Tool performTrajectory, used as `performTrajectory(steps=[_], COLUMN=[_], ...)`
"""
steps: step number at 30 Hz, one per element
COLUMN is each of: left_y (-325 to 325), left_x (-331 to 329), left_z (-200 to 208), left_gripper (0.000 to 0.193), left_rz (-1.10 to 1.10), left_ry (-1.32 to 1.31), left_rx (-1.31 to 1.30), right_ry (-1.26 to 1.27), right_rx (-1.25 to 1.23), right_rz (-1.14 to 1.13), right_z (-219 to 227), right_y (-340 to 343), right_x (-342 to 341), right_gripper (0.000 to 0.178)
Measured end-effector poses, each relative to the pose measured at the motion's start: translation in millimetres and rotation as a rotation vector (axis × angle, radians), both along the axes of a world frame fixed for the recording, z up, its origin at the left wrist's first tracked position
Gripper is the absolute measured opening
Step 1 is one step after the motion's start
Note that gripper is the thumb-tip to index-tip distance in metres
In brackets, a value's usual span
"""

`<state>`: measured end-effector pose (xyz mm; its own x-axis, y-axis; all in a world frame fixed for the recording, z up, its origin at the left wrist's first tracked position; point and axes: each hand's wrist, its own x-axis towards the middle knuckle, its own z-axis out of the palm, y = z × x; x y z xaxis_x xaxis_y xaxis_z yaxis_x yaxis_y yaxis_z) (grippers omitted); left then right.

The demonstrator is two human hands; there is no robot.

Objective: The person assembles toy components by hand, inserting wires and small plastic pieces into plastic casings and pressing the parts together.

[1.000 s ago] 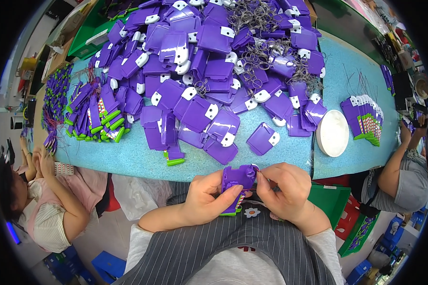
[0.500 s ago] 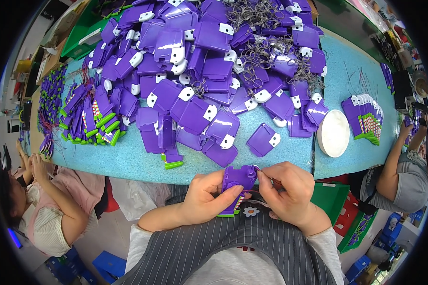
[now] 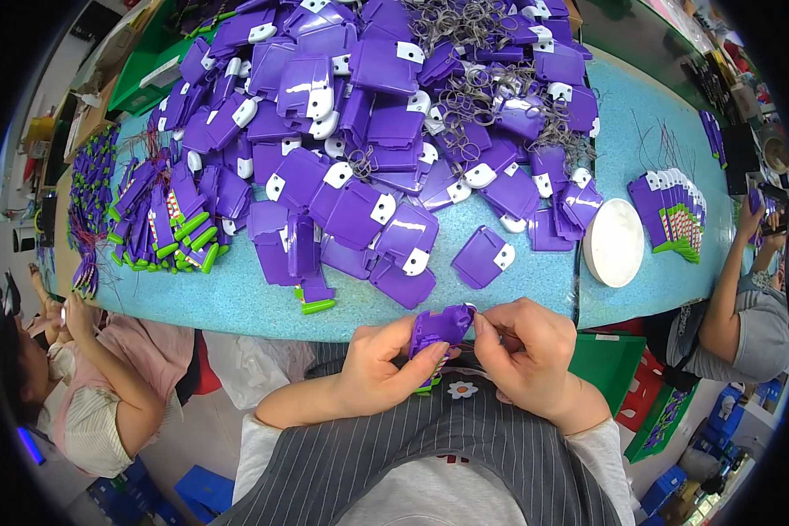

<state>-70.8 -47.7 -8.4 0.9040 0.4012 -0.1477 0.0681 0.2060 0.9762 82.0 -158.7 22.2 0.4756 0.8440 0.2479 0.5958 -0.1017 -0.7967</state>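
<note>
Fingers of the left hand [image 3: 380,366] clamp a purple casing [image 3: 441,327] by the blue table [image 3: 522,302]; those of the right hand [image 3: 533,352] meet the casing's 2 o'clock corner; whether they pinch anything, I cannot tell. Outward, a loose cover [image 3: 476,257] lies at 1 o'clock, a white bowl [image 3: 613,244] at 2, heaped covers [image 3: 386,66] at 11, green-tipped pieces [image 3: 191,225] at 10.
</note>
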Motion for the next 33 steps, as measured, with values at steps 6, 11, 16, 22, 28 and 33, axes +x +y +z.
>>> performTrajectory(steps=[6, 11, 16, 22, 28, 33], left_y=[-2.5, -4.0, -5.5, -5.6, -3.0, 2.5], left_x=[1.3, 4.3, 4.0, 5.4, 8.4, 4.6], left_z=[2.3, 5.3, 5.4, 0.6, -0.3, 1.6], left_gripper=[0.022, 0.026, 0.026, 0.029, 0.031, 0.027], left_rz=[-0.006, 0.009, 0.022, 0.052, 0.111, 0.065], left_ry=[-0.011, -0.072, -0.097, -0.124, -0.187, -0.100], left_rx=[0.141, 0.419, 0.408, 0.753, 0.767, 0.688], right_ry=[0.020, 0.044, -0.084, -0.118, -0.137, 0.001], right_rx=[0.023, 0.066, 0.109, 0.191, 0.156, 0.192], right_rz=[-0.019, -0.024, 0.019, -0.003, 0.059, 0.054], right_z=[-4.0, -5.3, -13.5, -15.3, -25.3, -21.1], right_y=[-3.5, -6.6, -10.4, -9.6, -7.5, 2.7], right_x=[-2.5, -2.4, -1.8, -1.0, 2.5, 0.0], right_gripper=[0.011, 0.010, 0.010, 0.008, 0.007, 0.014])
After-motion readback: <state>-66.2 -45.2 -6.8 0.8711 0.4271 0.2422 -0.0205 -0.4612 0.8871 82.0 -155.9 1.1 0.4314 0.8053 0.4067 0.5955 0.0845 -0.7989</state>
